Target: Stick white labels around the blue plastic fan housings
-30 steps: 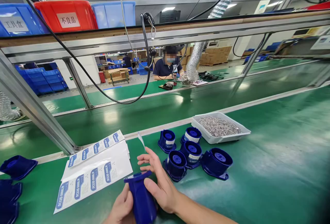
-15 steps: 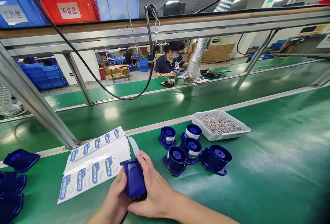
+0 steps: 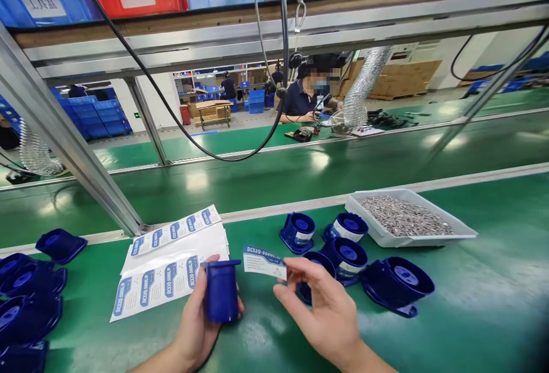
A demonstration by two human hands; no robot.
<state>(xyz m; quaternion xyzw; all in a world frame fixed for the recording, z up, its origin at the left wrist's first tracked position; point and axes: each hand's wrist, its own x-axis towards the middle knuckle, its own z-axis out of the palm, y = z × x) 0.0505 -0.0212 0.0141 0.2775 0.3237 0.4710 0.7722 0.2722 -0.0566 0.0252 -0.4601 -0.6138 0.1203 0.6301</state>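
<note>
My left hand (image 3: 199, 313) is closed around a dark blue plastic housing (image 3: 222, 293), its flange at the top and its plain round side facing me. To the right, my right hand (image 3: 328, 307) pinches the right end of a printed sticker label (image 3: 265, 262) between fingers and thumb. The label hangs apart from the housing, its blue and white print towards me. Beyond the left hand lie label sheets (image 3: 171, 253) with several more labels. Behind my right hand stand several blue housings (image 3: 346, 256), some with labels on their sides.
A white tray (image 3: 465, 235) full of small metal parts stands at the back right. More blue housings (image 3: 32, 304) sit at the far left. A metal post (image 3: 81, 121) and a hanging black cable (image 3: 171, 115) are in front. Across the bench sits a person (image 3: 302, 98).
My right hand has moved right, away from the housing, and the label now shows its printed face. The housing has turned upright in my left hand. The view has shifted left.
</note>
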